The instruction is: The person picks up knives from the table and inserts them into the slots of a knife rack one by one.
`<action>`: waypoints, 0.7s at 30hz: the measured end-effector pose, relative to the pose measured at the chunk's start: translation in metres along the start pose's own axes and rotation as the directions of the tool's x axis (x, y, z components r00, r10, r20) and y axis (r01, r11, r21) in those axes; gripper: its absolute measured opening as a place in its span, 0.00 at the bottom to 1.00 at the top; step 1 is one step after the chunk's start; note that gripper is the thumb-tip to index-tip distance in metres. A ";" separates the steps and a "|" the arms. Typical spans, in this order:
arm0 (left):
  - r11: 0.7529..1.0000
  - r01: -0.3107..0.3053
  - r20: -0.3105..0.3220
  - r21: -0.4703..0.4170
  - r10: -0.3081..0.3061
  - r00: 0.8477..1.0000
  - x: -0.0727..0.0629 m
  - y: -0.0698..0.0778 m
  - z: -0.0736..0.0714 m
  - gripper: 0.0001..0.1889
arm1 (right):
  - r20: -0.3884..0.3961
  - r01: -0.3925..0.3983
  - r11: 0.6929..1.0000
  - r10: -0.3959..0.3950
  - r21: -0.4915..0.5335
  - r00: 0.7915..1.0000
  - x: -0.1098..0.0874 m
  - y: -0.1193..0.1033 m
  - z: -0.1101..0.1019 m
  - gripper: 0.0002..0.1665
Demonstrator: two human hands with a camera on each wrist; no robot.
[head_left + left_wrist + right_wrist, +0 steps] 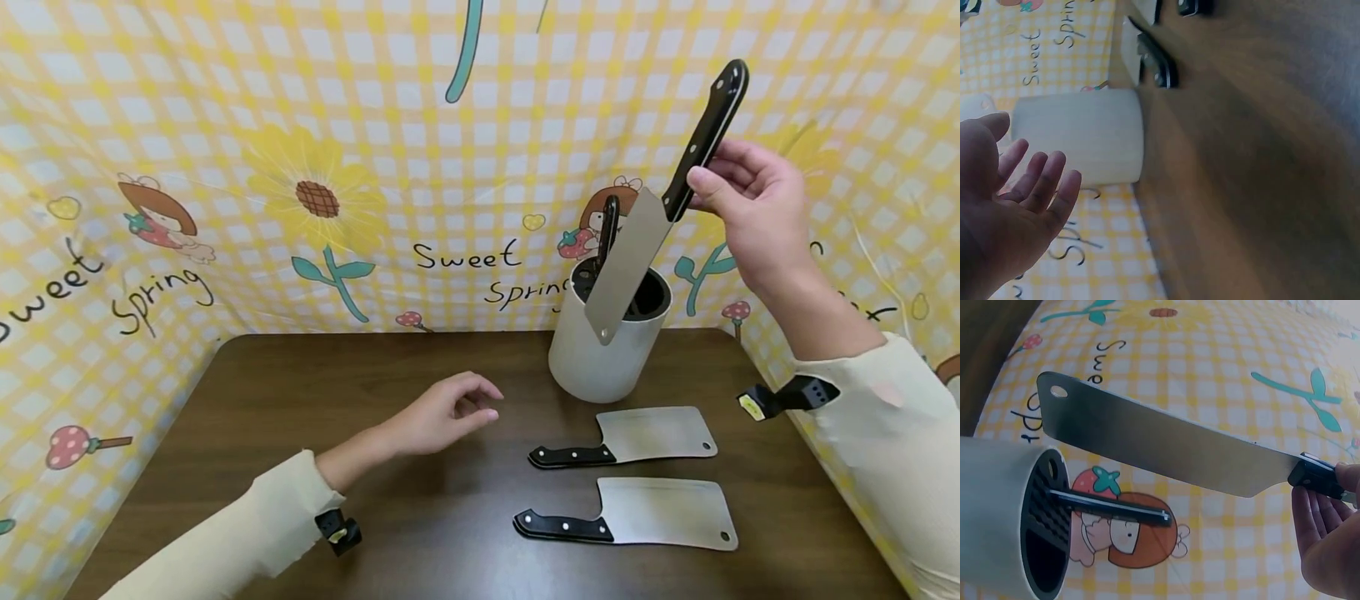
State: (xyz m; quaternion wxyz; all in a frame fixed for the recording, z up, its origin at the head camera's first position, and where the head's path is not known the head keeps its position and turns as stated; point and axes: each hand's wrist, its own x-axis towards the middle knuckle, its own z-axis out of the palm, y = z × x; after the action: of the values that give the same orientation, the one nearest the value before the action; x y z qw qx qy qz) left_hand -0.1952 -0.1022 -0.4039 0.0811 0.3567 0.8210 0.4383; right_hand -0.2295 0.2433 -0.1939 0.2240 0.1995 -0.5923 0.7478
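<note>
My right hand (757, 208) pinches the black riveted handle of a cleaver (628, 262) near the blade. The long, wide blade slants down in front of the white knife holder (600, 367), with the hole at its tip end lowest. In the right wrist view the cleaver blade (1160, 434) is apart from the holder's dark slotted top (1047, 519). Another black-handled knife (609, 225) stands in a slot, its blade hidden. My left hand (438, 412) hovers over the table left of the holder, fingers relaxed and holding nothing.
Two more cleavers, a rear one (656, 435) and a front one (663, 514), lie flat on the brown wooden table (420, 533), handles pointing left. Yellow checked cloth (450, 167) hangs behind and at both sides of the table.
</note>
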 end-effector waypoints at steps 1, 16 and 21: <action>1.000 -0.006 0.005 -0.005 0.006 1.000 0.000 -0.001 0.004 0.11 | -0.007 0.001 1.000 -0.001 0.002 1.000 0.001 0.000 -0.001 0.12; 0.998 -0.060 0.154 0.035 0.054 0.987 -0.002 -0.008 0.055 0.16 | -0.094 -0.001 0.998 -0.005 -0.059 0.996 0.016 0.003 -0.011 0.12; 0.999 -0.030 0.217 0.011 0.027 0.976 -0.007 -0.014 0.075 0.16 | -0.097 0.003 0.993 -0.015 -0.122 0.995 0.021 0.009 -0.008 0.11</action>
State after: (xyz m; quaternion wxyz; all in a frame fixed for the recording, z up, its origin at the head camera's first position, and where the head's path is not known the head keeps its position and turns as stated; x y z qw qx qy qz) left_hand -0.1644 -0.0622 -0.4611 0.1611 0.4146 0.8052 0.3921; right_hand -0.2525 0.2515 -0.1907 0.2676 0.1515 -0.6242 0.7182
